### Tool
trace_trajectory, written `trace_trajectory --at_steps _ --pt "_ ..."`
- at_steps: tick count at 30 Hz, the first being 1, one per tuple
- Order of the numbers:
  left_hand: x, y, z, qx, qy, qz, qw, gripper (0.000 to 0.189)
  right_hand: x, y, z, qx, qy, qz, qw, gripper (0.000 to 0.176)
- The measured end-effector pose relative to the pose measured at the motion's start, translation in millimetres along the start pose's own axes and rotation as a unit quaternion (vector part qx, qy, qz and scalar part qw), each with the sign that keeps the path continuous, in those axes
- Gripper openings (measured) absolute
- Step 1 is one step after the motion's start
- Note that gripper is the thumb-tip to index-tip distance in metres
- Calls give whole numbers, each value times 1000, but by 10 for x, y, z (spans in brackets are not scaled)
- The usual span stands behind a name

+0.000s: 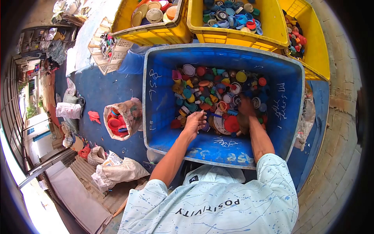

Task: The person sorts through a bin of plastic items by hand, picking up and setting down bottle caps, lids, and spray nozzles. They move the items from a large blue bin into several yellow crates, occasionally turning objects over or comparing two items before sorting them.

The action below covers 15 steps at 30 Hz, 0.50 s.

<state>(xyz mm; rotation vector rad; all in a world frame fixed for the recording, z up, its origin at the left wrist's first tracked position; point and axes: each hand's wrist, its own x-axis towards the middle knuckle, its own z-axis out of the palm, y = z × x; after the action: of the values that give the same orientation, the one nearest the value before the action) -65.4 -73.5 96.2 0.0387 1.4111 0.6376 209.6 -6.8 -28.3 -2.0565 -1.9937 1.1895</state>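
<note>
In front of me stands a large blue crate (222,153) with a mixed heap of plastic caps and lids (204,84) in many colours inside. My left hand (196,121) is over the near left part of the heap. Its fingers are curled together, and anything between them is too small to make out. My right hand (246,111) reaches down into the shaded right side of the heap, its fingertips hard to see among the caps. A round red lid (231,124) and a large pale lid (219,125) lie between the two hands.
Behind the crate stand yellow crates with sorted lids (155,15), blue caps (230,15) and dark and red caps (298,41). A white basket (111,46) sits at back left. Left of me are a sack of red lids (134,113) and pale sacks (120,171).
</note>
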Motion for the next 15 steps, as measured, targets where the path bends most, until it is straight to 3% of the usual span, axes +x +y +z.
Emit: trace_trajectory --at_steps 5,11,14,15 --pt "56 40 161 24 0 10 1000 20 54 300 288 -50 60 -55 995 57" --pt "344 -26 389 70 -14 14 997 18 -160 146 31 -40 15 23 999 48" --pt "539 -87 605 121 -37 26 992 16 -265 117 -75 -42 24 8 999 40" --pt "621 -119 658 139 -52 34 988 15 -280 116 -90 -30 -19 24 999 39"
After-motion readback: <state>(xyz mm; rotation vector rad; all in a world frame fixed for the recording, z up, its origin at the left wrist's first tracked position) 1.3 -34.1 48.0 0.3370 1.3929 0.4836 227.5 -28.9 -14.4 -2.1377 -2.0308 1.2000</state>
